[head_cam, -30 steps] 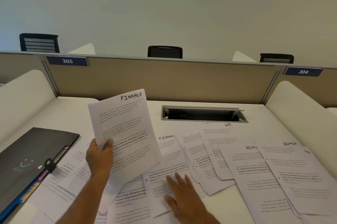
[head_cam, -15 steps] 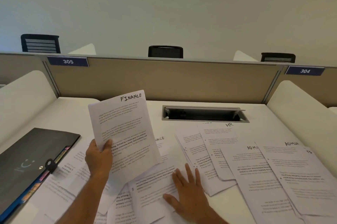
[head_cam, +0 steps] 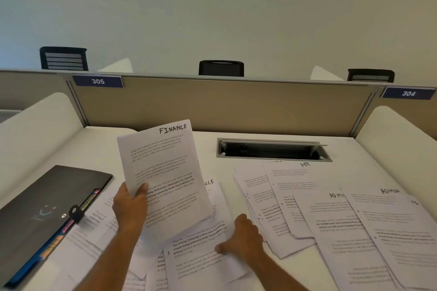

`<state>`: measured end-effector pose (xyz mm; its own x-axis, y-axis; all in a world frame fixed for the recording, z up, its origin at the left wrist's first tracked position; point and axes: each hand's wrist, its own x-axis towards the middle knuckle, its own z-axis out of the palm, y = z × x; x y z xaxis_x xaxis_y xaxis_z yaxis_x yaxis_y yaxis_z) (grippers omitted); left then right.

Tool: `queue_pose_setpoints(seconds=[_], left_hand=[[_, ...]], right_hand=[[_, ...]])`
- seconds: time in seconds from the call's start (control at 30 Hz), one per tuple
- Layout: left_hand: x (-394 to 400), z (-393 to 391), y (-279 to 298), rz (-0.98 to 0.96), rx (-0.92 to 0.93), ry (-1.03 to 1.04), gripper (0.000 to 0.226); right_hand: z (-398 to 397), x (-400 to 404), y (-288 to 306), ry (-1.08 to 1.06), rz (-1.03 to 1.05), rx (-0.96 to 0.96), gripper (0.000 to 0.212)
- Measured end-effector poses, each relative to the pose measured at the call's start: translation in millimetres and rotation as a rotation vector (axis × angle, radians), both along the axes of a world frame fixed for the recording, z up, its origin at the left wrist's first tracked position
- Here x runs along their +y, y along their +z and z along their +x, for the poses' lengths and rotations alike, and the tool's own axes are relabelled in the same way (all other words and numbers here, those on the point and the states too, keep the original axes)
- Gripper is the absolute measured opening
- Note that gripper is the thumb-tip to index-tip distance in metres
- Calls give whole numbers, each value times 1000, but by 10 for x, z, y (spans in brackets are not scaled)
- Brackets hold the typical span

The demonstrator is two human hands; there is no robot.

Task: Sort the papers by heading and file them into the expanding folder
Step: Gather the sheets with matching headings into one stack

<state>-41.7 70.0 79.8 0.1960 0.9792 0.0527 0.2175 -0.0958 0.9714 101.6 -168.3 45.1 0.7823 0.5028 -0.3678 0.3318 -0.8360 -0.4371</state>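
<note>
Desk [head_cam: 165, 139] runs under both hands, w/ loose papers [head_cam: 354, 231] fanned out to the right of the right hand, headings HR and ADMIN showing. Black folder [head_cam: 47, 208] lies flat to the left of the left hand, coloured tabs at its near edge, strap closed as far as I can tell; prob. stiffer and heavier than anything else here, best taken by its spine or edge w/ a full grip. Left hand [head_cam: 130, 208] holds a Finance sheet [head_cam: 163, 172] upright, thumb on front, fingers behind, pinching the lower left edge; sheet is light and floppy, so it'll bend if held only at a corner. Right hand [head_cam: 243, 241] has fingers curled over the edge of a second sheet [head_cam: 201, 250] lying just below the raised one, thumb on top. Paper is thin and slippery on paper, so lift by an edge, not flat-palm.
</note>
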Motion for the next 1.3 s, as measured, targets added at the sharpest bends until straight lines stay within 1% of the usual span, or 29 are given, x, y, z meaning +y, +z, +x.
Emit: queue_pose_setpoints(seconds=[0.1,0.13,0.23,0.27,0.33,0.37,0.47,0.5,0.6,0.63,0.77,0.87,0.93,1.0,1.13,1.17,1.23,1.3], left_hand=[[-11,-9,16,-11,-1,-17,14],[-18,-10,21,-15,-2,-22,14],[-40,-10,31,-31,-16,-44,14],[-47,-8,32,-39,-24,-55,14],[-59,0,30,-56,-34,-84,15],[-66,7,26,-65,-36,-97,15],[-96,41,22,-87,-35,-119,15],[-107,55,24,-90,-34,-123,15],[-127,103,23,-86,-28,-138,15],[-129,119,18,-84,-22,-141,15],[-147,176,6,-85,41,-125,15],[-174,210,5,-75,89,-116,16],[-215,246,8,-99,68,-150,19],[-283,303,26,-157,14,-218,22],[-493,430,119,-328,-124,-330,11],[-554,463,153,-374,-152,-345,11],[-672,537,205,-440,-188,-357,23],[-779,588,248,-458,-185,-367,33]], right_hand=[[81,-19,29,-28,17,71,85],[105,-27,30,-34,29,89,76],[177,-84,35,-58,135,85,26],[211,-115,36,-75,171,71,19],[287,-203,51,-135,256,47,13],[328,-254,63,-167,308,32,14],[476,-416,170,-287,446,-59,28],[536,-465,229,-330,491,-87,27],[744,-594,399,-457,649,-150,6],[809,-631,450,-503,717,-151,5],[981,-729,627,-599,1032,-86,17],[1044,-754,724,-582,1166,52,14],[1035,-736,735,-523,1170,169,11],[983,-685,701,-465,1129,253,10],[851,-541,568,-434,1014,309,9],[817,-512,541,-428,989,318,9],[756,-468,503,-419,963,368,12],[707,-444,480,-408,964,456,18]])
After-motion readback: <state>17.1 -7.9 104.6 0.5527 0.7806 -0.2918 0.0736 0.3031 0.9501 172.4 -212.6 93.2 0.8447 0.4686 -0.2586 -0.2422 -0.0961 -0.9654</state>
